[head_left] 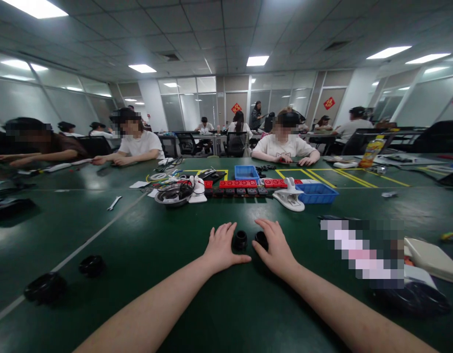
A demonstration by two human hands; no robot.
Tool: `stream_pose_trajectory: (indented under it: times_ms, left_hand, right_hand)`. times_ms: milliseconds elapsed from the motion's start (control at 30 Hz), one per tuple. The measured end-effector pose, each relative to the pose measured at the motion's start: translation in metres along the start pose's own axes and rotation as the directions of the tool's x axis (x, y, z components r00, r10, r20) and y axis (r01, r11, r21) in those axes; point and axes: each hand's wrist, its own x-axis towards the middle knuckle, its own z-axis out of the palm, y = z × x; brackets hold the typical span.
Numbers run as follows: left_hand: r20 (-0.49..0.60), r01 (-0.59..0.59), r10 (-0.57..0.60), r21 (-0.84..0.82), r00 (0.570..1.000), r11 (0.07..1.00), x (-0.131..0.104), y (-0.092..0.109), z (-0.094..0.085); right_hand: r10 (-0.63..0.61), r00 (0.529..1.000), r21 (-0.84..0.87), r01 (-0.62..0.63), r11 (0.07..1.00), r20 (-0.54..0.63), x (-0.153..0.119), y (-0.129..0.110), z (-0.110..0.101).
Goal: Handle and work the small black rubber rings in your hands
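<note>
Two small black ring-shaped parts stand side by side on the green table (226, 304). My left hand (221, 245) is beside the left black ring-shaped part (240, 240), its thumb and fingers spread, with nothing held. Around the right black ring-shaped part (261, 239) curves my right hand (276, 245), its thumb and fingers apart. It partly hides that part, and I cannot tell whether it touches it. Further left lie two more black rounded parts, a smaller one (91, 265) and a larger one (46, 287).
Ahead are a red power strip (237, 184), a white clip (289, 196), a blue tray (317, 192) and a bowl of cables (174, 193). A wrench (114, 203) lies left. At right are a blurred patch and a beige case (432, 257). Several people sit around.
</note>
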Motion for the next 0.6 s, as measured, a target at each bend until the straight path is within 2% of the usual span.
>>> stream_pose_trajectory:
  times_ms: [67,133,233,300,433,500,600]
  left_hand:
    - [-0.04,-0.053,0.051,-0.04,0.998,0.998,0.0,-0.002,-0.004]
    - [-0.145,-0.146,0.134,-0.073,0.98,0.987,-0.001,-0.004,-0.01]
    - [-0.35,-0.262,0.22,-0.079,0.911,0.962,-0.002,-0.01,-0.018]
    - [-0.407,-0.264,0.205,-0.094,0.89,0.96,-0.003,-0.013,-0.02]
    - [-0.4,-0.213,0.132,-0.166,0.907,0.963,-0.004,-0.015,-0.018]
    - [-0.437,-0.214,0.112,-0.192,0.893,0.958,-0.004,-0.015,-0.018]
    - [-0.528,-0.267,0.125,-0.202,0.84,0.942,-0.006,-0.014,-0.022]
  right_hand:
    - [-0.102,0.994,-0.047,0.104,0.994,0.034,0.001,-0.01,-0.001]
    - [-0.178,0.98,-0.084,0.186,0.979,0.093,0.004,-0.019,0.0]
    - [-0.201,0.965,-0.125,0.223,0.967,0.171,0.015,-0.029,0.003]
    - [-0.168,0.964,-0.137,0.199,0.97,0.207,0.023,-0.035,0.007]
    - [-0.141,0.96,-0.131,0.176,0.976,0.24,0.029,-0.048,0.011]
    - [-0.153,0.949,-0.095,0.186,0.978,0.276,0.022,-0.059,0.006]
    - [-0.17,0.919,0.033,0.17,0.985,0.355,-0.004,-0.077,-0.012]
